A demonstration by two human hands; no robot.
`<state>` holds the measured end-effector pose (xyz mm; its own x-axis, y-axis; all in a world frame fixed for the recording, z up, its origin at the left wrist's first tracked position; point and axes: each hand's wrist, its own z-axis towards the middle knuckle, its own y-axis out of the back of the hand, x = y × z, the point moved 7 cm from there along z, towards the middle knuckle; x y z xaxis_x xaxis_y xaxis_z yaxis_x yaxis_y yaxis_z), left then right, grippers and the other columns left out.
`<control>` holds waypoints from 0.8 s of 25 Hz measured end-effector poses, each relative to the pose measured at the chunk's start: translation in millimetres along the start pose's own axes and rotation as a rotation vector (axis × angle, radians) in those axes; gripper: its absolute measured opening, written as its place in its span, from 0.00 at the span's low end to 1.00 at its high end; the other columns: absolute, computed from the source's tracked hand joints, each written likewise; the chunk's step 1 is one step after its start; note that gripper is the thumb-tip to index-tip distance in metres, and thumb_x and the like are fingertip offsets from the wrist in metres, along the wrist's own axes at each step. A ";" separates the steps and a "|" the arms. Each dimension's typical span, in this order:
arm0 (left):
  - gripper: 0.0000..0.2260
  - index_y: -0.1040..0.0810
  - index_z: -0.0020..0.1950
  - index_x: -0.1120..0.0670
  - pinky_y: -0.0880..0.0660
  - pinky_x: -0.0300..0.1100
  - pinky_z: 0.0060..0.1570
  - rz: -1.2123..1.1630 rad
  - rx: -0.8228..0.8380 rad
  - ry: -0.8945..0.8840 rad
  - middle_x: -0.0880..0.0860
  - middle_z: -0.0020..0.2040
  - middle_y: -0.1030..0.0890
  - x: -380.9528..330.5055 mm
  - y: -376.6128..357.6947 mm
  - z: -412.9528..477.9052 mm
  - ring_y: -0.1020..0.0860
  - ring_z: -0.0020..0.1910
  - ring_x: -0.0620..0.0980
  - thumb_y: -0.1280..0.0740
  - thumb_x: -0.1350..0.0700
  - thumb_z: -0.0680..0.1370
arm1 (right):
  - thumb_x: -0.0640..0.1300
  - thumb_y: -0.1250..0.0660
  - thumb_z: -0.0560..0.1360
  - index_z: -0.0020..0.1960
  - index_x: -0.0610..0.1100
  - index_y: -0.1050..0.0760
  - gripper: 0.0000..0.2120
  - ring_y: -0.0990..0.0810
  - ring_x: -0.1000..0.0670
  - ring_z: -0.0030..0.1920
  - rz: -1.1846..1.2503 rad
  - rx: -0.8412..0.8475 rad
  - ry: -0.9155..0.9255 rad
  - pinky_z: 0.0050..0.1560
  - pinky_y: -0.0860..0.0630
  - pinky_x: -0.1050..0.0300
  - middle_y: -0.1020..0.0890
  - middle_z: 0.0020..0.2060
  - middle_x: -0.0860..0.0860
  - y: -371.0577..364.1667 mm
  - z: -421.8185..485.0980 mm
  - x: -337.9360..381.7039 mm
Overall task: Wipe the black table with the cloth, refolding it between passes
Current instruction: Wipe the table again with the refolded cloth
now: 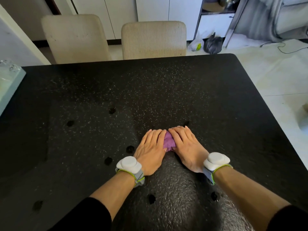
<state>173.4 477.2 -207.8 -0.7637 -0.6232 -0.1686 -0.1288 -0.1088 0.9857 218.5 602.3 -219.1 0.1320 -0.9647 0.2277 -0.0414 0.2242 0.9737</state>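
Observation:
A small purple cloth (169, 142) lies bunched on the black speckled table (116, 90), a little right of its middle and toward the near side. My left hand (150, 147) and my right hand (185, 145) lie flat on it side by side, fingers pointing away from me. Only a narrow strip of the cloth shows between the two hands; the rest is hidden under the palms. Each wrist wears a white sensor on a grey and green band. A shiny streak on the table runs from the cloth back toward me.
Two beige chairs (153, 39) stand against the far edge of the table. A pale tray with glassware (8, 79) sits at the table's left edge. Several dark round spots dot the tabletop. White tiled floor with bags lies to the right.

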 end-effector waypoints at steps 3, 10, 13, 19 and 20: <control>0.29 0.44 0.80 0.59 0.50 0.50 0.80 -0.010 -0.005 0.031 0.56 0.76 0.35 18.6 1.4 35.0 0.37 0.75 0.56 0.40 0.52 0.81 | 0.52 0.45 0.82 0.80 0.41 0.44 0.30 0.42 0.41 0.78 0.026 -0.032 -0.040 0.80 0.51 0.44 0.36 0.75 0.44 5.4 34.1 -17.1; 0.29 0.48 0.81 0.58 0.53 0.49 0.80 -0.020 -0.021 0.036 0.56 0.78 0.39 79.2 11.2 128.7 0.41 0.77 0.55 0.43 0.50 0.83 | 0.50 0.40 0.82 0.79 0.41 0.43 0.29 0.37 0.43 0.75 0.039 -0.088 -0.069 0.80 0.49 0.43 0.34 0.73 0.44 20.8 131.0 -56.6; 0.29 0.47 0.81 0.57 0.52 0.49 0.80 -0.028 -0.016 0.045 0.55 0.78 0.39 104.2 13.7 169.0 0.40 0.77 0.54 0.42 0.50 0.82 | 0.50 0.38 0.81 0.79 0.42 0.43 0.30 0.37 0.43 0.75 0.061 -0.100 -0.107 0.80 0.49 0.44 0.34 0.73 0.45 24.2 172.6 -74.5; 0.29 0.46 0.80 0.58 0.50 0.51 0.79 -0.017 -0.028 0.021 0.57 0.77 0.38 140.8 17.5 219.2 0.39 0.76 0.56 0.41 0.51 0.82 | 0.51 0.41 0.81 0.79 0.41 0.44 0.30 0.37 0.41 0.75 0.061 -0.107 -0.153 0.79 0.47 0.42 0.35 0.74 0.43 23.8 228.7 -97.8; 0.29 0.46 0.80 0.58 0.50 0.51 0.79 -0.013 -0.029 0.022 0.57 0.77 0.37 141.4 16.8 220.9 0.39 0.76 0.56 0.42 0.51 0.82 | 0.51 0.41 0.81 0.79 0.41 0.44 0.30 0.37 0.41 0.75 0.061 -0.112 -0.157 0.79 0.46 0.42 0.35 0.74 0.43 23.6 230.7 -98.2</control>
<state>-76.5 558.4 -214.5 -0.7482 -0.6381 -0.1817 -0.1203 -0.1390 0.9830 -23.9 670.4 -220.9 -0.0236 -0.9567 0.2900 0.0673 0.2879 0.9553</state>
